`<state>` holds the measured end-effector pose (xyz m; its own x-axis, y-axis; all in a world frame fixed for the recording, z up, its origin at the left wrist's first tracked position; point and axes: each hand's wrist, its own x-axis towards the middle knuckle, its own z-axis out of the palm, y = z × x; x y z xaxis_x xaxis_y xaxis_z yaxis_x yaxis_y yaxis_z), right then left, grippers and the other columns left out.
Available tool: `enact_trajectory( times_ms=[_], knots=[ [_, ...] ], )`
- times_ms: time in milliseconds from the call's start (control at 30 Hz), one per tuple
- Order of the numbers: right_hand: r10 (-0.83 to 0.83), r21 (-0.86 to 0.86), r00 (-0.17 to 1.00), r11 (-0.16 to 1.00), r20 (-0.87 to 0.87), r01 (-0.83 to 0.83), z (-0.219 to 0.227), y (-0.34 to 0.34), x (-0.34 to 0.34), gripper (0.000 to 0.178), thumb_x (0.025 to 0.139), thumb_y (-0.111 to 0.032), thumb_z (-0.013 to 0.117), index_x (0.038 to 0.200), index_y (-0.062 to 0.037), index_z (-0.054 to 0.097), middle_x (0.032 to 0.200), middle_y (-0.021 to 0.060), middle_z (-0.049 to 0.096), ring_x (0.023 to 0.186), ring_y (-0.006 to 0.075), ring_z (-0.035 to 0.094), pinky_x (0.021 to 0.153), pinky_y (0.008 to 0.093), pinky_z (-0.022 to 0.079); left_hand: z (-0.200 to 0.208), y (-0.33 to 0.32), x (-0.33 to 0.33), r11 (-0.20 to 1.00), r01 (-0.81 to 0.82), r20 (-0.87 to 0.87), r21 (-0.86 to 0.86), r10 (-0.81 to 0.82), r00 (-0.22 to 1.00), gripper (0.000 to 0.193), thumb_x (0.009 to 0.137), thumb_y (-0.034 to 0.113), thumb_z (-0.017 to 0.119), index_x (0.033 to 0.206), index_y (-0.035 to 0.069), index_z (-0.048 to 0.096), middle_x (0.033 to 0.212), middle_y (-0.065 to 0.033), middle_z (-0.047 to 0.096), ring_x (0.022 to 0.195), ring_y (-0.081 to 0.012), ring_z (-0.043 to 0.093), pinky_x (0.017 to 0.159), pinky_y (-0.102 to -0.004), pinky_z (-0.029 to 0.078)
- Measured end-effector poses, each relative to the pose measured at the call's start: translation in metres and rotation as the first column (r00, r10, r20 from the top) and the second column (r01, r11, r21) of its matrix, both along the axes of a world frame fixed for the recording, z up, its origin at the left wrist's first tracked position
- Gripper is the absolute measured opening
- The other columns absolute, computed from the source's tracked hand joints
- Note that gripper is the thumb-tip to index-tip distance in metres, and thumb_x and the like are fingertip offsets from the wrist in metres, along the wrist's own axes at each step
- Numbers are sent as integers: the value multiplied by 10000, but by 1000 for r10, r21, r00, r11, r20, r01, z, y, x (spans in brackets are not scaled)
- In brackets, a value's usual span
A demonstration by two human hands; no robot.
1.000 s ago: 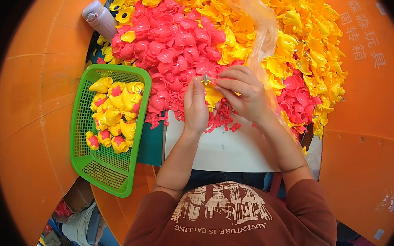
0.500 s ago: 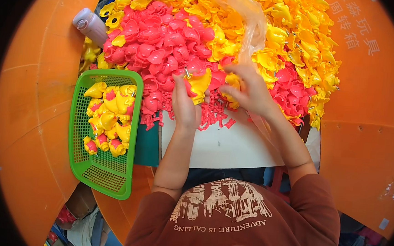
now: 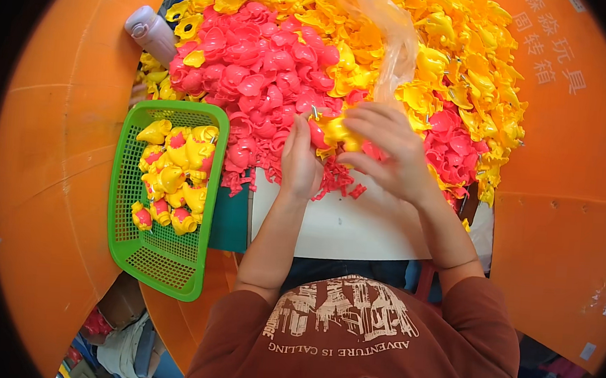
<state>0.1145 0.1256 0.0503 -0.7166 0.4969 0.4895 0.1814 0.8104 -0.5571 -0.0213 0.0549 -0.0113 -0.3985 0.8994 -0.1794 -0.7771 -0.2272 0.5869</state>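
Observation:
My left hand (image 3: 302, 162) is closed round the near side of a small plastic toy piece, its red part (image 3: 316, 135) showing beside the fingers and a small metal pin standing up at its top. Against it sits a yellow plastic shell (image 3: 338, 133), which my right hand (image 3: 394, 152) grips from the right, thumb below and fingers above. The two pieces touch or overlap; their exact fit is hidden by the fingers. Both hands are over the near edge of a heap of red plastic shells (image 3: 255, 66).
A green basket (image 3: 204, 252) with several yellow-and-red toy figures stands at the left. Yellow shells (image 3: 453, 45) are heaped at the back and right, with a clear plastic bag (image 3: 396, 62) among them. A pale bottle (image 3: 151, 34) leans far left. A white board (image 3: 342, 227) lies nearest me.
My right hand has come left toward my left hand, bringing the yellow shell against the piece there. The whole view has shifted slightly.

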Motion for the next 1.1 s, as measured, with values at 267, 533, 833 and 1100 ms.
enact_trajectory(
  times_ms=[267,533,833,1100],
  knots=[
    [49,148,998,988,-32,-44,-13,0,-16,444,662,-172,773,1054,-24,625,1098,127,616,1047,314,554,873,385,456,-2,-2,3,997,73,-165,37,-66,984,439,1006,337,271,1231,-10,417,1135,-93,508,1038,-133,502,884,-276,426],
    [20,156,999,988,-27,-15,-1,-5,-16,454,638,-182,788,1036,-19,643,1091,127,623,1036,309,565,855,377,473,3,-5,7,995,-15,-161,97,31,986,442,1006,340,256,1226,-9,414,1135,-99,510,1043,-147,505,899,-283,424],
    [37,153,999,988,-10,-35,-7,-4,-17,469,632,-202,793,1039,-19,646,1105,128,623,1045,320,565,855,379,476,-1,-7,9,997,-11,-285,75,32,958,440,1009,339,226,1238,5,398,1149,-89,490,1039,-133,488,898,-265,412],
    [67,147,998,987,-6,-66,-17,-3,-18,482,678,-210,769,1098,-19,627,1153,145,602,1142,358,519,922,411,438,-3,-9,8,994,43,-196,100,-23,980,503,996,390,220,1304,9,335,1244,-114,456,1152,-194,463,956,-324,401]
  ],
)
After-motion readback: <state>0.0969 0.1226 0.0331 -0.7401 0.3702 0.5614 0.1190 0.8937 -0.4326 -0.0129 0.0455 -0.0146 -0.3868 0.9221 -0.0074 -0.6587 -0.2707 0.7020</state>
